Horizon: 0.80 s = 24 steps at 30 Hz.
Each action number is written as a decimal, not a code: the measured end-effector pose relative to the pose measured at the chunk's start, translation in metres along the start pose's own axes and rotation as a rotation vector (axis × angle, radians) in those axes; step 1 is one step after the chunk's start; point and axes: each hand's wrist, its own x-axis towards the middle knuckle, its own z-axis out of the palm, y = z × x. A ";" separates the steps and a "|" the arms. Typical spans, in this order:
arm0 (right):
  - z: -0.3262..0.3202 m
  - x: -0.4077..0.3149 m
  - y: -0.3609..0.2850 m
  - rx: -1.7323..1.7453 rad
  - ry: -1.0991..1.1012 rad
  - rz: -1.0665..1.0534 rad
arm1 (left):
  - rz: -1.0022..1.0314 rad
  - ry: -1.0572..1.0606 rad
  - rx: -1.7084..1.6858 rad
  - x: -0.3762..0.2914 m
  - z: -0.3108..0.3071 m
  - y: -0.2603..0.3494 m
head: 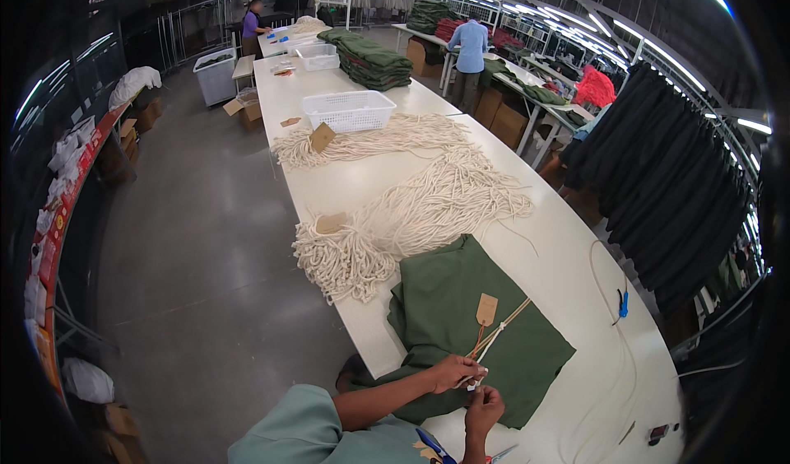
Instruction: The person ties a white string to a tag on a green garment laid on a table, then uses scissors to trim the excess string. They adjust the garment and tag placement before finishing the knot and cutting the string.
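A folded green cloth [457,272] lies on the white table in front of me. My left hand [457,373] is over it, with its fingers closed on a white cord [492,343]. Close below and to its right, my right hand [484,405] pinches at a small white piece [475,385] by the cord's end; what exactly it grips is partly hidden. The cord runs up to a knot on the cloth, beside thin tan strings [518,309]. A brown cardboard tag [486,309] on an orange string lies next to the knot.
Bundles of cream cords [432,201] lie beyond the cloth, before a white plastic basket [349,111] and stacked green cloths [373,62]. Blue-handled thread snips [623,304] lie at the right. Blue-handled scissors [435,445] are near my body. Two people stand farther off.
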 end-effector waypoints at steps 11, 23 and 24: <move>-0.031 0.015 -0.019 -0.568 -0.187 -0.602 | -0.008 -0.239 0.718 -0.002 -0.003 -0.008; -0.003 0.010 0.014 -0.203 0.022 -0.241 | -0.095 -0.178 0.602 0.002 0.001 0.005; -0.003 0.010 0.015 -0.256 0.021 -0.238 | -0.066 -0.142 0.638 0.003 0.001 0.003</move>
